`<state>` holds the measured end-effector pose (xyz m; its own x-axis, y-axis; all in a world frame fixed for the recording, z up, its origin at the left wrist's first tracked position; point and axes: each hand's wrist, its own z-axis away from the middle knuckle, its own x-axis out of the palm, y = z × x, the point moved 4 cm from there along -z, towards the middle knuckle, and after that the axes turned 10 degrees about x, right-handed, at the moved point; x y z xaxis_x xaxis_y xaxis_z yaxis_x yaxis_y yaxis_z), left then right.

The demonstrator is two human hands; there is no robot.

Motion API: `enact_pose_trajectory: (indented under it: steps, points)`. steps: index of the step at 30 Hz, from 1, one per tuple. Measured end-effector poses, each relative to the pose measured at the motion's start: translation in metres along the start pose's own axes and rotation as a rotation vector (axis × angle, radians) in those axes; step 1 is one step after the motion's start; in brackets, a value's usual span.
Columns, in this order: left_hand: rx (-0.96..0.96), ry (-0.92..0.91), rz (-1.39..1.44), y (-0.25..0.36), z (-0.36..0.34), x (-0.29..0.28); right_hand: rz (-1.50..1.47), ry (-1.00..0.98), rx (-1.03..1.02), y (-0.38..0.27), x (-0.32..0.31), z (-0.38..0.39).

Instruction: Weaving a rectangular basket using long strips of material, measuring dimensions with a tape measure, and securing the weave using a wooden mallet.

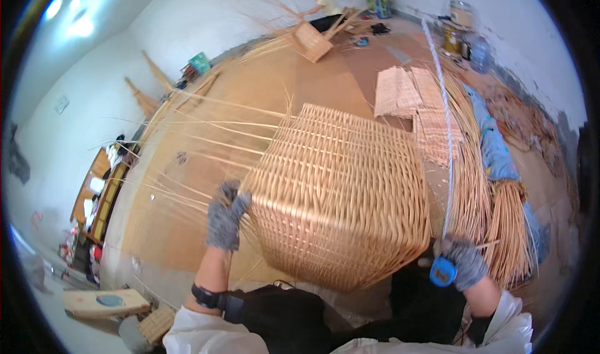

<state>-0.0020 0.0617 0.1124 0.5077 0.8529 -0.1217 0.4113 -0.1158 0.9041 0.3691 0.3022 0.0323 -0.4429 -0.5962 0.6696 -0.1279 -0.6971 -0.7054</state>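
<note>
A large woven wicker basket lies tilted on its side over my lap, its woven wall facing up. Loose, unwoven stakes stick out of it to the left. My left hand, in a grey glove, is closed on the basket's left edge where the stakes come out. Close to the basket's right lower corner, my gloved right hand is closed around a small round blue object. A long, thin white strip or cord runs upward from that hand; how it is held is hidden.
Bundles of wicker rods and a blue cloth roll lie at my right. Flat woven panels rest beyond the basket. Farther back, a person sits beside another basket. A carton stands at lower left.
</note>
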Motion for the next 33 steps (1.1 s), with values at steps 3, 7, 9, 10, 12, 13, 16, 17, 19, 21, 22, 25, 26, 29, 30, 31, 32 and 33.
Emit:
enact_pose_trajectory:
  steps: [3, 7, 9, 10, 12, 13, 16, 17, 19, 21, 22, 25, 26, 29, 30, 31, 32, 33]
  points:
    - [0.089, 0.074, 0.159, -0.028, 0.07, -0.053, 0.09, 0.04, 0.142, 0.057, 0.023, 0.033]
    - [-0.018, 0.147, 0.224, -0.086, 0.133, -0.123, 0.254, 0.02, 0.4, 0.136, 0.045, 0.061]
    - [-0.161, 0.131, 0.239, -0.12, 0.153, -0.144, 0.269, -0.014, 0.502, 0.158, 0.06, 0.064]
    - [-0.204, 0.165, 0.237, -0.13, 0.159, -0.156, 0.282, -0.089, 0.595, 0.162, 0.072, 0.067]
    - [-0.357, 0.296, 0.018, -0.144, 0.177, -0.19, 0.269, -0.221, 0.82, 0.166, 0.093, 0.068]
    - [-0.284, 0.291, 0.024, -0.143, 0.183, -0.194, 0.431, -0.183, 0.793, 0.159, 0.096, 0.063]
    - [-0.338, 0.386, -0.232, -0.125, 0.194, -0.206, 0.724, -0.083, 0.845, 0.127, 0.105, 0.044]
    - [-0.235, 0.572, -0.557, -0.104, 0.202, -0.208, 0.822, -0.022, 0.862, 0.117, 0.105, 0.036]
    - [0.127, 0.899, -1.184, -0.05, 0.224, -0.194, 0.882, -0.106, 0.812, 0.109, 0.114, 0.02]
    - [0.166, 0.868, -0.844, -0.032, 0.223, -0.183, 0.964, -0.14, 0.802, 0.111, 0.122, 0.006]
    - [0.141, 0.731, -0.682, -0.03, 0.215, -0.177, 0.912, -0.18, 0.808, 0.115, 0.129, 0.001]
    - [-0.05, 0.444, -0.585, -0.045, 0.182, -0.161, 0.997, -0.16, 0.806, 0.121, 0.139, -0.005]
    - [-0.074, 0.375, -0.778, -0.052, 0.171, -0.157, 0.995, -0.104, 0.834, 0.121, 0.139, -0.002]
    - [-0.208, 0.24, -1.094, -0.08, 0.159, -0.151, 1.05, 0.023, 0.995, 0.123, 0.128, 0.015]
    - [-0.267, 0.166, -1.147, -0.092, 0.159, -0.146, 1.057, 0.025, 0.997, 0.124, 0.123, 0.021]
    - [-0.316, 0.166, -1.136, -0.1, 0.16, -0.147, 1.078, 0.024, 0.983, 0.125, 0.117, 0.025]
    - [-0.35, 0.134, -1.128, -0.108, 0.16, -0.148, 0.989, -0.037, 0.957, 0.13, 0.114, 0.028]
    - [-0.217, 0.118, -1.092, -0.11, 0.158, -0.146, 0.946, -0.054, 0.935, 0.133, 0.109, 0.03]
